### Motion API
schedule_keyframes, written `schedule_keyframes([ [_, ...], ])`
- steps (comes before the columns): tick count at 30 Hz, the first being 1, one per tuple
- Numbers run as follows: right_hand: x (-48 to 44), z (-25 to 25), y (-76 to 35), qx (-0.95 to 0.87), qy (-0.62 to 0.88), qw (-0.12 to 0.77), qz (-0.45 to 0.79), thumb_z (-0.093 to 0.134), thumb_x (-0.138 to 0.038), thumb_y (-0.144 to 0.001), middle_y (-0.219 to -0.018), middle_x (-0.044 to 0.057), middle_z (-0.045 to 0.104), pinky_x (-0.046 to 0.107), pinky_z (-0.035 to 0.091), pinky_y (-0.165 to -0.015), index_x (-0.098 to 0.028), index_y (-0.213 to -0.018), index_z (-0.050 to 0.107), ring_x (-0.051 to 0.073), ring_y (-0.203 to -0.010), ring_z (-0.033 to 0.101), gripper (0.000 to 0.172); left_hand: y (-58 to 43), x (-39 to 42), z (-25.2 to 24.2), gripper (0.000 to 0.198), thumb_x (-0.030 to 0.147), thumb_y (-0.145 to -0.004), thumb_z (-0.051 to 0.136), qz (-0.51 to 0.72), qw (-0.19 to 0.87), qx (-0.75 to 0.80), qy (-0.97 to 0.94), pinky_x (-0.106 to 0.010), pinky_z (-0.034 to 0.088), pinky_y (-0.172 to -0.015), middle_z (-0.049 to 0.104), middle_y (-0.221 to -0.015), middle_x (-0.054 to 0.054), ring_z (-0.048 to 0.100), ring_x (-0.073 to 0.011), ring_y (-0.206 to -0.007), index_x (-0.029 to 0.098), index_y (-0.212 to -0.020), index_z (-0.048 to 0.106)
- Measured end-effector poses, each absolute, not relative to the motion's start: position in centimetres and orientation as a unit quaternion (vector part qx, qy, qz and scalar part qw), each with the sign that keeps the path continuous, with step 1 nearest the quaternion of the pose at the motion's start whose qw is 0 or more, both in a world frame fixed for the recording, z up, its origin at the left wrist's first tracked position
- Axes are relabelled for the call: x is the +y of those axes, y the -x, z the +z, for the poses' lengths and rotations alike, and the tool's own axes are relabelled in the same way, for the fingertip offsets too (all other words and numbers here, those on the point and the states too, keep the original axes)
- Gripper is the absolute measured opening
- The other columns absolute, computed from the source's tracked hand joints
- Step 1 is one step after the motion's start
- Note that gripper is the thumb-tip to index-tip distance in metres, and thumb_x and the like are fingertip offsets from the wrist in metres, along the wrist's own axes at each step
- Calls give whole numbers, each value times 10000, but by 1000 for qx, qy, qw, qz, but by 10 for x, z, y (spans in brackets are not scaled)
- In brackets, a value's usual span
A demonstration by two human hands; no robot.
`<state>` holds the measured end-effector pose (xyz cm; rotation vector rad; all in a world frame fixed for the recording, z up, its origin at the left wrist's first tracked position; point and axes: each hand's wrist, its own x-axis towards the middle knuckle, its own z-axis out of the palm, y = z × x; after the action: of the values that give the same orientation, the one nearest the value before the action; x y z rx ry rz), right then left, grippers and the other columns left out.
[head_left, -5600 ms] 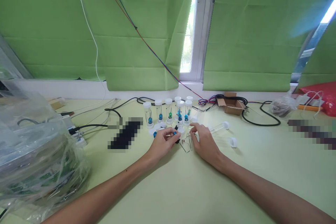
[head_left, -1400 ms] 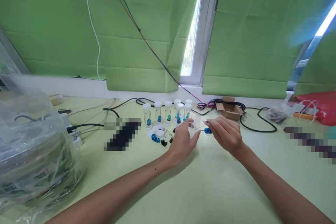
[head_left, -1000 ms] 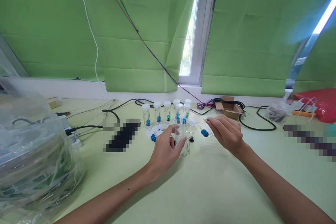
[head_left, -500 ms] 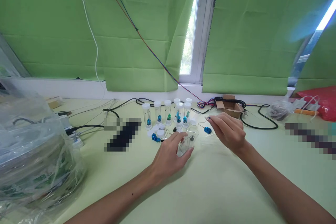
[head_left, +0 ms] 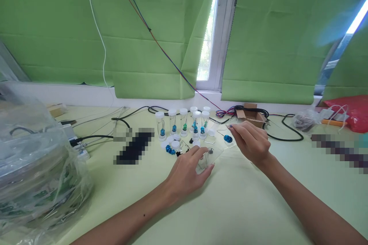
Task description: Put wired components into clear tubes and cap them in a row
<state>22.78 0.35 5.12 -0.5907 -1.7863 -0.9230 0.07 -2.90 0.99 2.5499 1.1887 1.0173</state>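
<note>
My left hand (head_left: 188,170) is curled round a clear plastic tube (head_left: 211,155) that lies tilted near the table, its mouth pointing right. My right hand (head_left: 253,141) pinches the thin wire leads of a small blue component (head_left: 228,138), which hangs just beyond the tube's open end. Behind them stand several capped clear tubes (head_left: 184,122) with blue or green parts inside. Loose white caps (head_left: 174,144) and small blue and black parts (head_left: 170,150) lie in front of those tubes.
A bulky clear plastic bag (head_left: 37,164) fills the left. Black cables (head_left: 283,132) run along the back of the yellow-green table (head_left: 230,206), beside a small cardboard box (head_left: 251,115). A red bag (head_left: 352,109) sits far right. Green blinds cover the window.
My left hand picked up the clear tube and lowered it toward the table, tilting it to the right. My right hand lifted the blue component by its leads and now holds it at the tube's mouth.
</note>
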Motion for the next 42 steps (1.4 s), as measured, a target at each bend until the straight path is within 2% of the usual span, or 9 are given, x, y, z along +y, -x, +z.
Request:
schedule_keyframes([
  [8,2,52,-223,-730,243,515,-378,633,-94,-866,-634,5,586,247,399,-529,-164,-868,615,119,-553,534,73,-2,-30,9,309,347,-856,591,348,83,386,-850,-284,459,-591,664,-1002,-59,618,-168,-708,232,-1143,590],
  [12,1,51,-220,-731,241,514,-378,633,-84,-862,-654,11,606,242,403,-529,-175,-882,602,121,-563,544,98,-4,-32,8,302,339,-851,599,339,78,379,-858,-295,475,-636,660,-990,-52,632,-189,-782,237,-1135,588],
  [24,0,50,-219,-734,241,515,-372,618,-88,-873,-648,10,598,240,402,-532,-181,-872,596,117,-561,516,95,-5,-34,7,316,365,-870,586,336,90,383,-856,-294,492,-635,654,-1010,-45,612,-158,-690,224,-1152,564],
  [34,-2,48,-213,-724,246,527,-370,639,-78,-852,-623,-2,578,237,382,-512,-172,-852,595,112,-535,504,105,-7,-34,7,321,358,-875,586,342,96,378,-855,-295,498,-667,653,-1043,-56,636,-188,-830,218,-1163,562],
  [42,-4,44,-210,-735,247,519,-359,637,-92,-854,-618,-7,600,242,402,-526,-189,-848,604,118,-538,540,103,-5,-34,5,323,365,-893,565,355,99,377,-849,-277,469,-606,646,-1021,-56,600,-154,-710,204,-1172,538],
])
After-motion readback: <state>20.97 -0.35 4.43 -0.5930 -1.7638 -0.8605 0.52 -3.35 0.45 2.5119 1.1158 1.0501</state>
